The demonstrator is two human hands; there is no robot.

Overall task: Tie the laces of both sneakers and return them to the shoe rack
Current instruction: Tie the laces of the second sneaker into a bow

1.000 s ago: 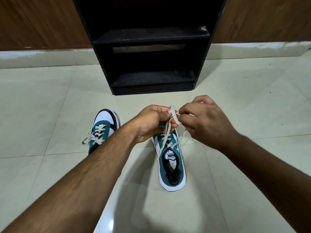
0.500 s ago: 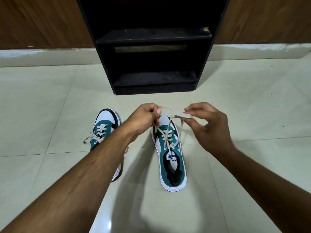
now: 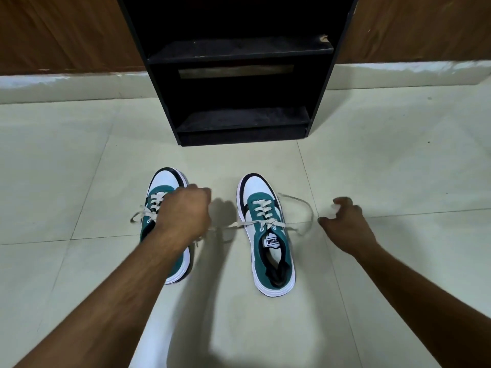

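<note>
Two sneakers sit side by side on the floor in front of the shoe rack [image 3: 239, 123], both with toes aimed at the rack and heels back toward me, so the long axis of each runs roughly straight away from the camera. The right sneaker [image 3: 267, 235] is in full view: white toe cap with a black edge, teal upper that looks like suede or canvas, thick white ribbed sole, dark lining, and a white tongue label. Its flat off-white laces [image 3: 263, 221] are pulled out sideways, one end stretching left toward my left hand [image 3: 183, 216], the other looping out to the right on the tile.

The left sneaker [image 3: 166, 187] is the same model, half covered by my left forearm, with its own lace ends trailing off its left side.

Left hand is curled into a loose fist over the left sneaker; the lace end runs toward it, but it's blurry, so I can't tell if it's actually pinched. Right hand [image 3: 345, 224] hovers just right of the lace loop, fingers spread and curled, clamped on nothing that I can see, though there's motion blur there too.

The rack is matte black board, boxy, with two dusty shelves and a chipped corner on the upper one. Floor is glossy pale square tile [image 3: 79, 160], with a wood-grain wall panel [image 3: 66, 30] behind.
</note>
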